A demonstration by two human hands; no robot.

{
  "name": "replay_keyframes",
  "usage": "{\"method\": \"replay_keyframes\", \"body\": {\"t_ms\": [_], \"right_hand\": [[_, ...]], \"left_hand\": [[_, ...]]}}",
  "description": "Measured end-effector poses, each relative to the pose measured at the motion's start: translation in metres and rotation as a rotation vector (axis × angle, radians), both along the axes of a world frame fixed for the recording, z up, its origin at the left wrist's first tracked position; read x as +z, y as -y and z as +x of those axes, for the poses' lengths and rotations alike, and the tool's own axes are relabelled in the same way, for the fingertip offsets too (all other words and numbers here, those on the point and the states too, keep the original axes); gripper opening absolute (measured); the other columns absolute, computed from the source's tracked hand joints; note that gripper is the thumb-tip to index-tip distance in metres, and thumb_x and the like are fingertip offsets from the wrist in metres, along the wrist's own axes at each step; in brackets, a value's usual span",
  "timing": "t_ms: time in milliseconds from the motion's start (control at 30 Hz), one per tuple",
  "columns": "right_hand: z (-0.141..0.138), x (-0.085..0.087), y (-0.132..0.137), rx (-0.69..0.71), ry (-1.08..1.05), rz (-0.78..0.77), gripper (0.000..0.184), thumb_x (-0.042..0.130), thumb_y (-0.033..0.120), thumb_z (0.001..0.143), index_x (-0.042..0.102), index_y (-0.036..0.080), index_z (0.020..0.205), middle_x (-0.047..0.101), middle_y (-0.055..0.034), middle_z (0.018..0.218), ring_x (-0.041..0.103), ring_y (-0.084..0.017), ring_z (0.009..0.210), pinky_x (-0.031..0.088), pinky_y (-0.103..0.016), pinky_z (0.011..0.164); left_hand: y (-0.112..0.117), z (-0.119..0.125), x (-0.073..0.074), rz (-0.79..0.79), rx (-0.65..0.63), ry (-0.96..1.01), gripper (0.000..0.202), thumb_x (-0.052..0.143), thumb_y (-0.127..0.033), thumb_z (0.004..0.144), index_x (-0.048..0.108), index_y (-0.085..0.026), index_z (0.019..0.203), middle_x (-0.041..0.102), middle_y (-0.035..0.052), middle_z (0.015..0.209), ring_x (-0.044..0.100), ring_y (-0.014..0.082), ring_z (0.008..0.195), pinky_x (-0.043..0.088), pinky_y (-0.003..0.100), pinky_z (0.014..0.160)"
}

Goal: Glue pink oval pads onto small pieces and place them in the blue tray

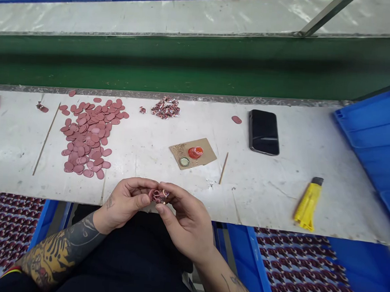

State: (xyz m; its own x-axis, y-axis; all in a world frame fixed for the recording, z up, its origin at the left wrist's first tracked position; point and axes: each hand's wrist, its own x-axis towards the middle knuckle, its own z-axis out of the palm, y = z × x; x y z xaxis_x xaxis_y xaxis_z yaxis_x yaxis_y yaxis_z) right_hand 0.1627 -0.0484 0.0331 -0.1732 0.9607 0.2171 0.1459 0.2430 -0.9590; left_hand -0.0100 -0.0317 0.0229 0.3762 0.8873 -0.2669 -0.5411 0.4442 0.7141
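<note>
The counter (pixel 132 142) stretches across the scene, and the handling goes on at the middle of its near edge, where a dropped part could slip over the side; working a little farther in would be safer. The left hand (pixel 125 203) and right hand (pixel 187 220) meet there at the small reddish piece (pixel 159 196), held between them. The left fingers pinch its left side, thumb against forefinger, and the right fingers pinch its right side. It would probably go best with one hand as a steady clamp and the other making fine adjustments. Light, even pressure suits the thin curled strands showing between the fingertips, which look easy to bend; whether they are fixed together cannot be told.

Of the containers, the big blue bin (pixel 374 139) leans at the right side, its contents out of sight. Below the counter's near edge, the right tray (pixel 259 269) holds dark red pieces in close rows, and the left tray (pixel 43 222) holds similar rows. On the counter, right of the middle, a cardboard scrap (pixel 205 157) carries scattered brown specks. On it stands a red cup (pixel 195 152) with something glossy and orange-red inside; just beside, to the near left, lies a smaller bottle cap (pixel 184 161), pale inside, perhaps filled, though that is unclear.
</note>
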Motion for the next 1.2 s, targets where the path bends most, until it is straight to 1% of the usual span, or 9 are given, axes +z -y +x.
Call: {"method": "replay_keyframes", "body": {"t_ms": [167, 267, 367, 467, 633, 800, 933, 1067, 1200], "right_hand": [[0.002, 0.007, -0.003, -0.002, 0.080, 0.072, 0.037, 0.063, 0.016, 0.091, 0.059, 0.026, 0.126, 0.072, -0.0039, 0.096, 0.070, -0.017, 0.080, 0.061, -0.031, 0.073], [0.003, 0.012, -0.004, 0.004, 0.138, 0.118, 0.037, 0.062, 0.016, 0.091, 0.059, 0.026, 0.126, 0.072, -0.0030, 0.094, 0.069, -0.016, 0.078, 0.060, -0.030, 0.071], [0.003, 0.014, -0.005, 0.022, 0.177, 0.139, 0.037, 0.062, 0.016, 0.091, 0.059, 0.027, 0.126, 0.073, -0.0032, 0.096, 0.069, -0.016, 0.077, 0.060, -0.029, 0.071], [0.004, 0.015, -0.005, 0.029, 0.195, 0.143, 0.036, 0.061, 0.016, 0.091, 0.059, 0.027, 0.126, 0.074, -0.0041, 0.099, 0.070, -0.016, 0.077, 0.060, -0.030, 0.071], [0.004, 0.015, -0.007, 0.046, 0.210, 0.154, 0.038, 0.062, 0.015, 0.090, 0.060, 0.027, 0.126, 0.075, -0.0029, 0.098, 0.070, -0.015, 0.075, 0.060, -0.028, 0.071], [0.002, 0.017, -0.008, 0.046, 0.216, 0.147, 0.035, 0.064, 0.016, 0.090, 0.062, 0.026, 0.124, 0.076, -0.0025, 0.097, 0.071, -0.015, 0.074, 0.061, -0.028, 0.071], [0.001, 0.018, -0.008, 0.037, 0.203, 0.140, 0.035, 0.066, 0.015, 0.088, 0.064, 0.026, 0.122, 0.077, -0.0015, 0.098, 0.072, -0.014, 0.075, 0.061, -0.026, 0.072], [0.000, 0.018, -0.009, 0.048, 0.213, 0.111, 0.035, 0.065, 0.017, 0.089, 0.065, 0.026, 0.122, 0.077, -0.0026, 0.100, 0.073, -0.016, 0.075, 0.061, -0.028, 0.072], [0.001, 0.019, -0.010, 0.066, 0.235, 0.095, 0.034, 0.064, 0.019, 0.090, 0.064, 0.026, 0.123, 0.077, -0.0035, 0.100, 0.073, -0.017, 0.077, 0.061, -0.030, 0.072]], "left_hand": [[0.000, -0.002, -0.002, 0.020, -0.034, -0.009, 0.027, 0.082, -0.027, 0.078, 0.076, -0.019, 0.104, 0.076, 0.0078, 0.102, 0.073, 0.0220, 0.095, 0.059, 0.034, 0.085], [0.000, -0.003, -0.002, 0.024, -0.025, -0.029, 0.027, 0.084, -0.025, 0.076, 0.076, -0.019, 0.101, 0.074, 0.0066, 0.101, 0.072, 0.0203, 0.093, 0.060, 0.033, 0.083], [-0.001, -0.003, -0.003, 0.017, -0.006, -0.042, 0.027, 0.086, -0.023, 0.072, 0.077, -0.019, 0.098, 0.072, 0.0061, 0.103, 0.071, 0.0193, 0.091, 0.061, 0.032, 0.080], [-0.001, -0.004, -0.003, 0.014, 0.004, -0.045, 0.027, 0.088, -0.022, 0.070, 0.078, -0.019, 0.095, 0.070, 0.0067, 0.104, 0.070, 0.0196, 0.088, 0.062, 0.031, 0.076], [-0.002, -0.006, -0.004, 0.069, 0.014, -0.074, 0.024, 0.087, -0.020, 0.071, 0.079, -0.021, 0.093, 0.070, 0.0068, 0.104, 0.070, 0.0196, 0.088, 0.061, 0.029, 0.074], [-0.003, -0.007, -0.003, 0.080, 0.033, -0.091, 0.024, 0.090, -0.020, 0.067, 0.080, -0.021, 0.089, 0.071, 0.0061, 0.097, 0.070, 0.0184, 0.083, 0.060, 0.029, 0.072], [-0.003, -0.008, -0.003, 0.092, 0.039, -0.092, 0.023, 0.090, -0.020, 0.066, 0.080, -0.021, 0.088, 0.071, 0.0056, 0.094, 0.069, 0.0169, 0.081, 0.059, 0.027, 0.071], [-0.004, -0.009, -0.005, 0.094, 0.037, -0.096, 0.022, 0.089, -0.019, 0.068, 0.080, -0.021, 0.088, 0.071, 0.0054, 0.095, 0.070, 0.0171, 0.083, 0.059, 0.028, 0.073], [-0.004, -0.009, -0.005, 0.082, 0.035, -0.099, 0.022, 0.089, -0.022, 0.068, 0.080, -0.020, 0.088, 0.072, 0.0061, 0.095, 0.070, 0.0171, 0.083, 0.060, 0.027, 0.073]]}}
